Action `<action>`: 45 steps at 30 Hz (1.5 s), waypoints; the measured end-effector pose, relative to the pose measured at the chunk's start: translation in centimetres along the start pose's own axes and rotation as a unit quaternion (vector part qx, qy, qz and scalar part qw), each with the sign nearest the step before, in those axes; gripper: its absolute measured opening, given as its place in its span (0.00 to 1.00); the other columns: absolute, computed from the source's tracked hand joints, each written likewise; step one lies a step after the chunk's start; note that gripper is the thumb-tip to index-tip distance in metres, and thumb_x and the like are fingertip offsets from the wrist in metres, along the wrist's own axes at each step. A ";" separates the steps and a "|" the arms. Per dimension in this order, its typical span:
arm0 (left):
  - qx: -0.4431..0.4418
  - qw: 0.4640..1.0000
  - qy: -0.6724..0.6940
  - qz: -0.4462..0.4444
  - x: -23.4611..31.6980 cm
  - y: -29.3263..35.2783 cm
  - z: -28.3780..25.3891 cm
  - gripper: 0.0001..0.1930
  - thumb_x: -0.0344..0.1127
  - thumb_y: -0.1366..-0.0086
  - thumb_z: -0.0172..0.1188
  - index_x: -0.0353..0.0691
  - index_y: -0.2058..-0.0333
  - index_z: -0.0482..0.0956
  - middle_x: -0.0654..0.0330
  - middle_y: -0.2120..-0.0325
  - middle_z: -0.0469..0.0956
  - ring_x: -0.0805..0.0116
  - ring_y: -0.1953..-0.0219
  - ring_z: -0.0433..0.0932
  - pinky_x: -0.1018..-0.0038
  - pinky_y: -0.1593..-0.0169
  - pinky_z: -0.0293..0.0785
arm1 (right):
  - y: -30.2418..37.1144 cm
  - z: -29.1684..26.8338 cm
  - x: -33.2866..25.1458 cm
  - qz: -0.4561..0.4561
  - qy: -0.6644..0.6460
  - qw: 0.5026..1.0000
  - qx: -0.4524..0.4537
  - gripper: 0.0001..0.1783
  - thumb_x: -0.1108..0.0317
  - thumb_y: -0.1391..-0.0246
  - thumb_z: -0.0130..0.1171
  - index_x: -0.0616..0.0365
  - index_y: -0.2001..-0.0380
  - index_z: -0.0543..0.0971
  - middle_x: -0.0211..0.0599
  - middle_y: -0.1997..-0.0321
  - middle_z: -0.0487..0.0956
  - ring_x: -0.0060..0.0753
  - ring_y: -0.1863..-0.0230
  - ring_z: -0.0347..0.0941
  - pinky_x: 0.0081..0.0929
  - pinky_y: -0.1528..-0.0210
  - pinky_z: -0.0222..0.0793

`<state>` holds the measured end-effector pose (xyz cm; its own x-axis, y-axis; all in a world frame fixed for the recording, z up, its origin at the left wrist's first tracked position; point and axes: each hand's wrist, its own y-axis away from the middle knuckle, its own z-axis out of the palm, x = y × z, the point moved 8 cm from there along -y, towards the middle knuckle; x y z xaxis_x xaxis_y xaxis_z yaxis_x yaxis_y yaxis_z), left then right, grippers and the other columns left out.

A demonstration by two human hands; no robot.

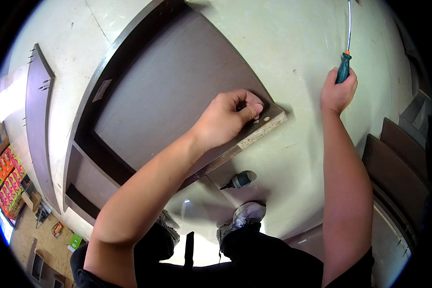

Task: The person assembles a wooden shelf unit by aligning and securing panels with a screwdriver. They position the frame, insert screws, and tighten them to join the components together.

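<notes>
My left hand (pixel 230 115) is closed in a pinch at the near right corner of a dark brown furniture frame (pixel 177 81). Its fingertips meet low over the board, and whatever they hold is hidden. Beside them, two small pale spots mark the surface near a raw chipboard edge (pixel 261 130). Off to the right, my right hand (pixel 338 93) grips a screwdriver (pixel 344 67) by its dark teal handle with an orange collar. The long metal shaft points away from me, and its tip runs out of view.
A stubby dark tool (pixel 241 179) with a narrow tip lies on the pale floor near my shoes (pixel 247 213). Far left lies a long panel (pixel 38 110) with several pins. Brown panels (pixel 398 163) lean together at right. Colourful boxes (pixel 7 177) stand at the left edge.
</notes>
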<state>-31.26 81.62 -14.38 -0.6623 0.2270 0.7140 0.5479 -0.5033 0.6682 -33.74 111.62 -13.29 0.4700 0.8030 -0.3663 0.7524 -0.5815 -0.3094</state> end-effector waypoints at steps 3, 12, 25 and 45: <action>0.015 0.999 -0.048 0.002 1.0 0.3 -0.9 0.06 0.32 0.33 0.57 0.35 0.65 0.75 0.67 0.69 0.76 0.78 0.65 0.70 0.80 0.57 0.68 | 0.0 0.0 0.0 -0.013 0.007 1.000 0.011 0.23 0.59 0.47 0.58 0.61 0.52 0.71 0.46 0.54 0.72 0.49 0.51 0.69 0.43 0.50 0.65; 0.100 0.995 -0.027 0.016 1.0 1.6 -1.7 0.08 0.32 0.37 0.62 0.32 0.64 0.80 0.58 0.70 0.79 0.74 0.69 0.74 0.74 0.61 0.71 | 0.4 0.2 -0.4 0.028 -0.002 0.999 -0.021 0.23 0.60 0.46 0.57 0.63 0.51 0.70 0.46 0.53 0.72 0.48 0.52 0.70 0.41 0.49 0.65; 0.202 0.972 -0.116 -0.042 1.5 1.8 -0.2 0.07 0.30 0.42 0.65 0.32 0.67 0.82 0.48 0.75 0.80 0.58 0.77 0.77 0.69 0.67 0.73 | 0.0 0.5 0.1 -0.013 0.009 1.000 -0.010 0.23 0.60 0.47 0.57 0.63 0.51 0.69 0.48 0.54 0.72 0.50 0.52 0.69 0.42 0.50 0.65; 0.019 0.840 -0.531 0.106 3.8 13.9 -1.9 0.23 0.51 0.41 0.59 0.37 0.56 0.76 0.50 0.63 0.76 0.51 0.58 0.76 0.61 0.53 0.73 | -2.0 -0.4 1.7 -0.037 -0.046 0.998 -0.029 0.22 0.66 0.47 0.59 0.65 0.51 0.68 0.52 0.53 0.71 0.51 0.50 0.67 0.43 0.46 0.62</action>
<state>-27.12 73.89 -2.77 0.2711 0.7621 0.5880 0.6250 -0.6040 0.4946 -34.25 114.19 -12.95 0.3702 0.8259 -0.4252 0.8098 -0.5112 -0.2880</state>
